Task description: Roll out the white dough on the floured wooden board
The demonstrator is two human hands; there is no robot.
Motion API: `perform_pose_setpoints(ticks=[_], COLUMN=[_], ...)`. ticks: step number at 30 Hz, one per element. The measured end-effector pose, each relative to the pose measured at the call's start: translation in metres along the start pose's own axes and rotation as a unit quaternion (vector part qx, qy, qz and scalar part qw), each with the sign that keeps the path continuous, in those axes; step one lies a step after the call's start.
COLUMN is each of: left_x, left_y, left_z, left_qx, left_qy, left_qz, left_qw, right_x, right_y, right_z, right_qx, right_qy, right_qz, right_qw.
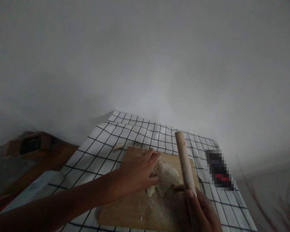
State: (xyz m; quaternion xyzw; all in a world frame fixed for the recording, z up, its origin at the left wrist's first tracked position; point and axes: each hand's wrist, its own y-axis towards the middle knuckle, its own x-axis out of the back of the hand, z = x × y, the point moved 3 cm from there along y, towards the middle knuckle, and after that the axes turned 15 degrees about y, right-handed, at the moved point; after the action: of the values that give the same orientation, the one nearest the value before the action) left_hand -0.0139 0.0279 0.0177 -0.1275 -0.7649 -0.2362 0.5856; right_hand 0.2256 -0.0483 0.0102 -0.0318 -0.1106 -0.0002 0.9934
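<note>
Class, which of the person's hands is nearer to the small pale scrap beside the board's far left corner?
The left hand: it is right of the pale scrap, over the board; the right hand, holding the rolling pin, is farther right and closer to the wearer.

Left arm (72,204) bare, reaching in from lower left corner, slanting up toward centre. Left wrist (117,183) nearly straight. Left hand (140,170) back up, fingers together and slightly bent, left thumb (153,180) set apart below, hand unclenched. Right hand (203,207) at lower right, nearer to body, fingers curled in grip, right thumb (190,194) pointing upward, one fingertip (178,188) jutting left. Right forearm out of frame. Hands apart.
</note>
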Motion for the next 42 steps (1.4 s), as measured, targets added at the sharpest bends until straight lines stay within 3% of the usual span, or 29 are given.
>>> perform_pose_setpoints(ticks=[4,10,16,23,28,31,35,38,42], left_x=[0.011,0.027,0.015,0.0,0.004,0.007,0.003,-0.007,-0.013], left_y=[-0.001,0.008,0.006,0.004,-0.001,0.006,0.029,0.047,0.057], left_z=[0.0,0.007,0.005,0.028,0.036,0.027,-0.006,-0.025,-0.018], left_qx=[0.011,0.019,0.01,0.049,0.024,0.0,-0.051,-0.112,-0.13], left_qy=[0.008,0.022,0.0,-0.112,-0.012,0.056,0.149,0.14,0.072], left_qz=[-0.002,0.053,-0.018,0.019,-0.053,-0.068,-0.103,-0.073,-0.029], left_qw=[1.0,0.998,1.0,0.992,0.998,0.996,0.982,0.981,0.988], right_x=[-0.02,-0.022,-0.025,-0.026,-0.027,-0.028,-0.028,-0.027,-0.025], right_y=[0.008,0.01,0.013,0.013,0.014,0.014,0.015,0.017,0.018], right_z=[-0.003,-0.002,-0.002,-0.008,-0.01,-0.008,-0.009,-0.014,-0.018], right_qx=[-0.002,-0.008,-0.001,-0.002,-0.015,-0.013,-0.002,0.005,0.002], right_qy=[0.03,0.048,0.05,0.063,0.073,0.073,0.068,0.059,0.058], right_qz=[0.032,0.003,0.0,0.018,0.018,0.025,0.021,0.025,0.04], right_qw=[0.999,0.999,0.999,0.998,0.997,0.997,0.997,0.998,0.998])
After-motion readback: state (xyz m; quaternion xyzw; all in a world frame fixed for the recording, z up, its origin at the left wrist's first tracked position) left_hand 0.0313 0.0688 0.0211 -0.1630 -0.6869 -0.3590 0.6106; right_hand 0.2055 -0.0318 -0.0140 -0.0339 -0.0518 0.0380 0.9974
